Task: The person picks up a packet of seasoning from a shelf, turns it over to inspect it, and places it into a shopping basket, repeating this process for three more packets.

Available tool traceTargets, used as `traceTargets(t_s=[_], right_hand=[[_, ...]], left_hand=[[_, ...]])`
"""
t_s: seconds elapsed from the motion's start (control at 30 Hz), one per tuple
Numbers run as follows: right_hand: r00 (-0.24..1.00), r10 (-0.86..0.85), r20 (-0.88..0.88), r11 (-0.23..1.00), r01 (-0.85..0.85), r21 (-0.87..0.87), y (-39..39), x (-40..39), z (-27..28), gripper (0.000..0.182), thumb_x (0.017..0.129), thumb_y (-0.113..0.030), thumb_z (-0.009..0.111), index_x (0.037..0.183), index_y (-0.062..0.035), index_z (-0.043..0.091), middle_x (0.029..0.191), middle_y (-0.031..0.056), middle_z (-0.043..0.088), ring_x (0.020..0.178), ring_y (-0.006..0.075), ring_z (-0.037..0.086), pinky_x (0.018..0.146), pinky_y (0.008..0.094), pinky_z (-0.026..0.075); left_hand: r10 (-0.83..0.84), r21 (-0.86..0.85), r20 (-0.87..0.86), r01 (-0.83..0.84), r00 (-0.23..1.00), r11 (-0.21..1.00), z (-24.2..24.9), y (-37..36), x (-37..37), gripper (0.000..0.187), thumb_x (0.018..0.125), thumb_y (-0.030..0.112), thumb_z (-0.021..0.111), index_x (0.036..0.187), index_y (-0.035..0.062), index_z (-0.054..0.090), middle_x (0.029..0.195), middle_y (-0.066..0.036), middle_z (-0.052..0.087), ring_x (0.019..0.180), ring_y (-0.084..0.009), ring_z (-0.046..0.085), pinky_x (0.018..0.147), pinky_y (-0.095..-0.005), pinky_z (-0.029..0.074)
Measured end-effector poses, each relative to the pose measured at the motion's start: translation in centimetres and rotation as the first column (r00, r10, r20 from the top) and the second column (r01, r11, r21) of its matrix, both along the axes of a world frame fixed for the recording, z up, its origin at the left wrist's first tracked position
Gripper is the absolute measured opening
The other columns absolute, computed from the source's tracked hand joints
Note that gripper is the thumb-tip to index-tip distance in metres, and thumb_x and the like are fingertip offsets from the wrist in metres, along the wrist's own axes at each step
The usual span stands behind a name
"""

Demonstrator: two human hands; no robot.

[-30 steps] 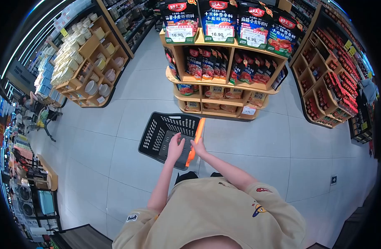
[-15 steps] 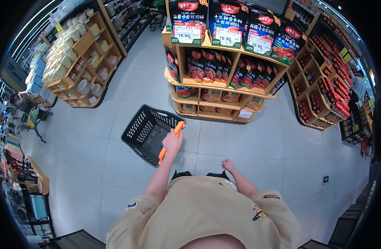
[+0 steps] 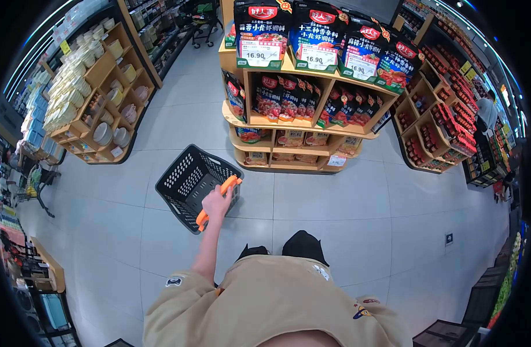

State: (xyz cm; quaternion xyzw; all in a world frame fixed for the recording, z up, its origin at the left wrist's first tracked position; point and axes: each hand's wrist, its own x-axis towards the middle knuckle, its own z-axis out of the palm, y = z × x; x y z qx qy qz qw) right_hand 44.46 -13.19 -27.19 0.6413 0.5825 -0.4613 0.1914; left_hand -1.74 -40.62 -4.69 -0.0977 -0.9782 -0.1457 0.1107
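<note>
In my left hand point(image 3: 217, 202) is the orange handle point(image 3: 230, 183) of a dark shopping basket point(image 3: 187, 173), with the fingers wrapped around it. The basket hangs or stands at my front left, tilted, its perforated walls and bottom showing with no goods visible inside. My right hand is out of sight, hidden by my body and the beige sleeve point(image 3: 366, 318). Ahead of me, a wooden display stand point(image 3: 294, 118) carries dark seasoning pouches point(image 3: 314, 37) with price cards reading 16.90.
Left stands a wooden shelf point(image 3: 97, 115) of bowls and cups. On the right, another shelf point(image 3: 433, 127) holds red-topped jars, with a person point(image 3: 486, 110) beside it. A shopping cart point(image 3: 37, 185) is at far left, another cart point(image 3: 204, 23) at the back. Tiled floor point(image 3: 335, 202) lies between.
The basket and my left hand have shifted left in view. My right hand has dropped out of sight beside my body. One knee has come forward, and the surrounding shelves have shifted slightly left.
</note>
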Motion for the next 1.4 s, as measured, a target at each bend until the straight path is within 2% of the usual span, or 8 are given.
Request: traceTargets(t_s=[0.27,0.47,0.67,0.7,0.83,1.07,1.23,1.4], right_hand=[[0.924,0.375,0.074,0.918,-0.382,0.108,1.4,-5.7,-1.5,0.033,0.069,-0.025,0.051,0.088,0.0012,0.059,0.089,0.0215,0.059,0.08,0.0304,0.058,0.069,0.0363,0.045],[0.908,0.415,-0.061,0.894,-0.395,0.213,2.9,-15.2,1.9,0.028,0.066,-0.024,0.052,0.079,-0.0016,0.064,0.079,0.0204,0.06,0.08,0.0328,0.058,0.072,0.036,0.045],[0.842,0.539,0.004,0.818,-0.525,0.237,5.2,-25.4,1.0,0.027,0.067,-0.024,0.052,0.08,-0.0044,0.065,0.08,0.0183,0.061,0.081,0.0308,0.059,0.074,0.036,0.045],[0.827,0.563,0.012,0.791,-0.542,0.285,5.7,-27.4,1.3,0.025,0.068,-0.022,0.052,0.078,-0.0027,0.064,0.078,0.0164,0.062,0.073,0.0276,0.06,0.066,0.0355,0.047],[0.911,0.191,-0.365,0.981,-0.186,0.049,8.5,-36.6,1.7,0.016,0.075,-0.016,0.051,0.083,-0.0039,0.058,0.07,0.0103,0.059,0.056,0.0164,0.057,0.045,0.0272,0.043],[0.756,0.118,-0.644,0.985,-0.169,-0.018,9.9,-52.9,8.3,0.013,0.08,-0.015,0.046,0.084,-0.0066,0.054,0.073,0.0041,0.058,0.06,0.0104,0.054,0.048,0.0213,0.041],[0.32,0.144,-0.936,0.979,-0.184,0.088,8.3,-60.0,19.2,0.013,0.085,-0.011,0.045,0.089,-0.0022,0.053,0.074,0.0032,0.057,0.065,0.0083,0.054,0.058,0.0196,0.043],[-0.006,0.23,-0.973,0.97,-0.083,0.229,9.6,-65.3,34.3,0.012,0.083,-0.007,0.048,0.093,-0.0002,0.051,0.078,0.0031,0.056,0.071,0.0077,0.053,0.066,0.0198,0.043]], left_hand=[[0.025,-0.09,-0.023,-0.027,0.999,0.996,-0.3,-4.1,-5.6,0.038,0.074,0.044,0.05,0.065,0.0072,0.056,0.056,-0.011,0.056,0.053,-0.0273,0.057,0.048,-0.0368,0.044],[0.033,-0.092,-0.121,-0.045,0.992,0.995,-1.5,-7.1,-9.9,0.041,0.077,0.044,0.046,0.059,0.0077,0.056,0.055,-0.011,0.056,0.052,-0.0282,0.056,0.047,-0.0381,0.041],[0.132,-0.069,0.046,-0.128,0.99,0.989,-2.3,-9.8,-14.4,0.037,0.08,0.037,0.042,0.064,0.01,0.063,0.056,-0.012,0.056,0.055,-0.0288,0.056,0.051,-0.0392,0.042],[0.15,-0.119,0.056,-0.142,0.987,0.983,-1.9,-10.0,-14.9,0.033,0.077,0.035,0.044,0.067,0.0111,0.064,0.058,-0.012,0.057,0.057,-0.0287,0.056,0.053,-0.0399,0.042],[0.124,-0.121,0.059,-0.116,0.991,0.986,-2.1,-11.4,-17.3,0.028,0.071,0.031,0.047,0.064,0.0103,0.064,0.059,-0.012,0.057,0.058,-0.0283,0.057,0.053,-0.0397,0.042],[0.188,-0.143,0.114,-0.171,0.975,0.975,-2.1,-12.7,-20.4,0.023,0.067,0.026,0.048,0.064,0.0101,0.064,0.058,-0.013,0.056,0.058,-0.0289,0.056,0.054,-0.0409,0.043],[0.176,-0.066,0.027,-0.174,0.984,0.983,-3.2,-13.8,-22.1,0.018,0.062,0.021,0.05,0.061,0.0091,0.062,0.059,-0.012,0.056,0.058,-0.0298,0.055,0.052,-0.0418,0.041],[0.154,-0.071,0.035,-0.151,0.987,0.986,-2.9,-14.0,-23.2,0.015,0.062,0.02,0.05,0.062,0.0098,0.061,0.059,-0.011,0.056,0.058,-0.0295,0.055,0.051,-0.041,0.041]])
